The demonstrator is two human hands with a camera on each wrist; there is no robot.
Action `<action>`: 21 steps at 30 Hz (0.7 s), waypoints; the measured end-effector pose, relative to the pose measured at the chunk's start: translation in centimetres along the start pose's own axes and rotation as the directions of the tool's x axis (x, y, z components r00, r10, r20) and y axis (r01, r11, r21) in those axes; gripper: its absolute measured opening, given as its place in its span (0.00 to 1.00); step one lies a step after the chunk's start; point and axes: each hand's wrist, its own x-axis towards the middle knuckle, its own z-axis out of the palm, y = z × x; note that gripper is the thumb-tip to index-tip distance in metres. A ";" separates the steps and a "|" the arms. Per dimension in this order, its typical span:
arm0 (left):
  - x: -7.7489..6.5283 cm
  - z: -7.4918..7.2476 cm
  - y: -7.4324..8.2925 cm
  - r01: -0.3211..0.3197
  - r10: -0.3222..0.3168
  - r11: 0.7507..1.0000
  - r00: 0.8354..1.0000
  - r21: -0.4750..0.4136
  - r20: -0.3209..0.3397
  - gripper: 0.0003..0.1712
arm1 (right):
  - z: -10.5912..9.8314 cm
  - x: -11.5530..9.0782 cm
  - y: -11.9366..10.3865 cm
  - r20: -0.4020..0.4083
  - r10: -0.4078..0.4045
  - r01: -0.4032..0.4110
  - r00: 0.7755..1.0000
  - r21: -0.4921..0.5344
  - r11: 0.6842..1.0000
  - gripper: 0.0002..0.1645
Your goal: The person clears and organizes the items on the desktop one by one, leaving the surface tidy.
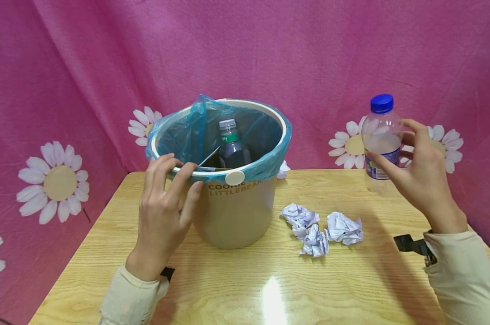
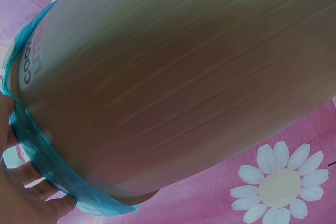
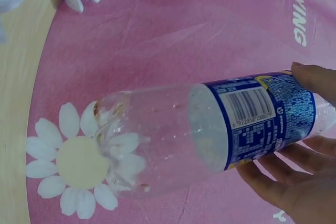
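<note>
My right hand (image 1: 425, 169) grips an empty clear plastic bottle (image 1: 383, 135) with a blue cap and blue label, held upright above the table. In the right wrist view, thumb and fingers (image 3: 273, 182) press round the label from both sides. My left hand (image 1: 163, 210) holds the near left rim of a beige trash can (image 1: 236, 216), its fingers hooked over the edge and thumb outside. A blue bag (image 1: 283, 149) lines the can and folds over its white rim. Inside stands a dark bottle (image 1: 230, 144) with a white cap and green neck band, its lower part hidden.
Several crumpled paper balls (image 1: 344, 228) lie on the wooden table (image 1: 212, 289) between the can and my right arm. Another white scrap (image 1: 283, 169) shows behind the can. A pink cloth (image 1: 310, 67) with daisies hangs behind and at the sides.
</note>
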 end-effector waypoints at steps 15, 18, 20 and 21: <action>0.0 0.0 0.0 0.003 -0.004 1.000 1.000 0.008 0.015 0.27 | -0.3 -0.4 -2.4 -0.065 -0.011 0.015 0.998 0.059 0.998 0.54; 0.0 0.0 0.0 0.005 -0.005 1.000 1.000 0.007 0.015 0.27 | -0.5 -0.5 -3.2 -0.075 -0.003 0.009 0.997 0.084 0.996 0.53; 0.0 0.0 0.0 0.008 -0.008 1.000 1.000 0.004 0.015 0.28 | -0.6 -0.6 -3.8 -0.077 -0.008 0.017 0.997 0.112 0.994 0.52; 0.0 0.0 0.0 0.009 -0.009 1.000 1.000 0.005 0.016 0.28 | -0.7 -0.7 -4.2 -0.080 -0.012 0.022 0.997 0.132 0.991 0.51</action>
